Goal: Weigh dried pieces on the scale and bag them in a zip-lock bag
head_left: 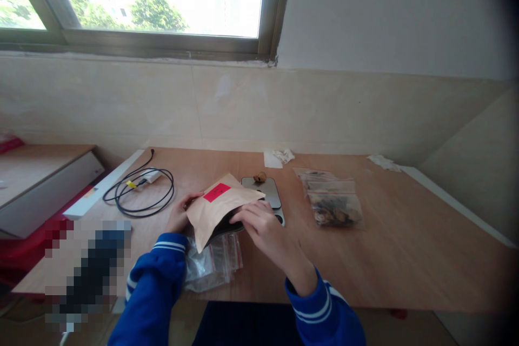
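A brown kraft paper bag (223, 200) with a red label is tilted above the table, its dark open mouth facing down and toward me. My left hand (181, 215) grips the bag's left side; most of its fingers are behind the paper. At the mouth, my right hand (263, 226) has its fingers and thumb closed on the right edge of the opening. Behind the bag sits a flat kitchen scale (271, 192), partly covered, bearing a small brown dried piece (260, 177). Clear zip bags (208, 265) lie under the paper bag, near the table's front edge.
To the right are filled zip bags (334, 208) of dark brown dried pieces. A coiled black cable (140, 211) with a white adapter (151, 175) lies left. Crumpled tissue (284, 156) rests by the wall. A pixelated dark object (93, 265) is at front left.
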{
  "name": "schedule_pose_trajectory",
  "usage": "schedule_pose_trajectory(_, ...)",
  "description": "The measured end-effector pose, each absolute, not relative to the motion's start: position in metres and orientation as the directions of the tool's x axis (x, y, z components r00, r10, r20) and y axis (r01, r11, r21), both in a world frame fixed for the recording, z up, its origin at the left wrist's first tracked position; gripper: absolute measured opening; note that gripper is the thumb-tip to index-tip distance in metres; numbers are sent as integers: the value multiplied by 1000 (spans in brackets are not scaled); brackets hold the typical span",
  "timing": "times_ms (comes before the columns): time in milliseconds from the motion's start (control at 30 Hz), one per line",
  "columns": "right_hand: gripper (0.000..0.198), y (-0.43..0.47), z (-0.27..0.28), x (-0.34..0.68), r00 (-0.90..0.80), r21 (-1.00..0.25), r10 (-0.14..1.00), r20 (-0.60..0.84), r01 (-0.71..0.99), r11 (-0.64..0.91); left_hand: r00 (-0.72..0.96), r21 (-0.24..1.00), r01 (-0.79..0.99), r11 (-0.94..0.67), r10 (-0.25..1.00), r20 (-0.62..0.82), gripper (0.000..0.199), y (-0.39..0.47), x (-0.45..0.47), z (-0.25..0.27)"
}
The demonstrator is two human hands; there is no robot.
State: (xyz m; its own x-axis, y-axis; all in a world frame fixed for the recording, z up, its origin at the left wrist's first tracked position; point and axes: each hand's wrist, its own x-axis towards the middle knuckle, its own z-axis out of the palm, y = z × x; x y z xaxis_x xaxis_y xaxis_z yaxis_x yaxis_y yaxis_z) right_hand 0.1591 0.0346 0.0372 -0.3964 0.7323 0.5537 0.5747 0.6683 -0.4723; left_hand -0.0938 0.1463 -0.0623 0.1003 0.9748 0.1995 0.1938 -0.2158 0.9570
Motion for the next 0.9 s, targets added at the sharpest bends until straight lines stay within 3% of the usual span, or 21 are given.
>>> schedule_pose_trajectory(333,33,21,44,161,-262,-607,725,637,410,681,86,957,203,-209,977,195,50,149,-95,-63)
schedule_pose_trajectory(500,21,18,43,171,35,-741,755,655,226,633,70,941,245,-233,972,223,46,149,-95,-63)
schedule_pose_trajectory(633,6,43,8,195,385,-855,778,496,59,515,-16,914,328,-239,966,259,48,154,-97,-72)
schedule_pose_trajectory(700,8,66,-20,208,506,-892,777,375,-31,450,-51,912,346,-222,966,255,49,158,-98,-77)
schedule_pose_trajectory(800,18,103,-58,222,598,-936,768,230,-79,342,-48,905,361,-225,965,259,45,159,-100,-79)
schedule_pose_trajectory(900,22,131,-77,226,589,-951,783,202,-72,299,-33,904,350,-246,961,274,42,157,-100,-77)
